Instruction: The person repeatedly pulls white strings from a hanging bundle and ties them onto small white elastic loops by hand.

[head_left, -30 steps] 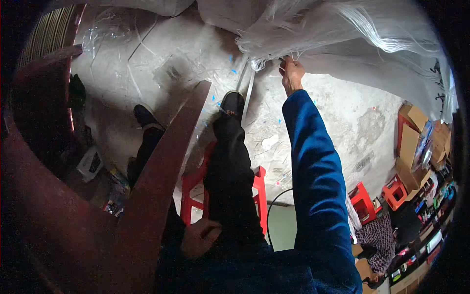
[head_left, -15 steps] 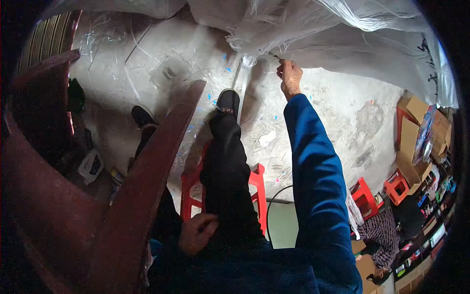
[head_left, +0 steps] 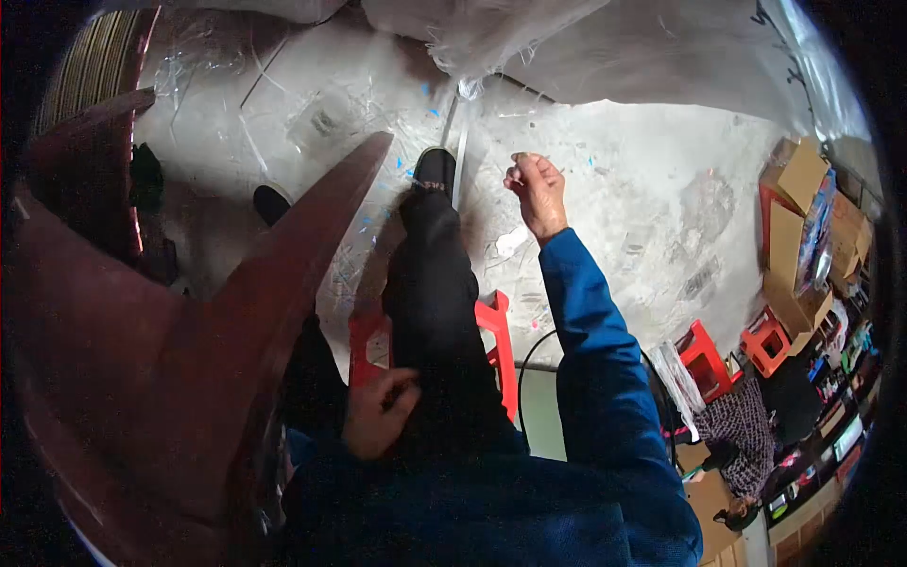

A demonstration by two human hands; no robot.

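Note:
My right hand (head_left: 539,194) is raised over the littered grey floor (head_left: 652,217), below the hanging translucent plastic sheeting (head_left: 661,57) and apart from it. Its thumb and fingertips are pressed together; whatever they pinch, if anything, is too small to name. My left hand (head_left: 380,413) rests by my dark trousers (head_left: 430,293), low in the view, with its fingers curled in shadow. Whether it holds something is hidden. A dark reddish-brown pointed sheet (head_left: 283,265) rises just left of it.
Red plastic stools stand beneath me (head_left: 499,350) and at the right (head_left: 704,364). Cardboard boxes (head_left: 786,246) line the right side. A person in a checked top (head_left: 742,430) is at the lower right. A ribbed stack (head_left: 90,85) stands upper left.
My right hand has moved down and slightly left, away from the edge of the plastic sheeting. My left hand has stayed nearly where it was. The view has shifted a little.

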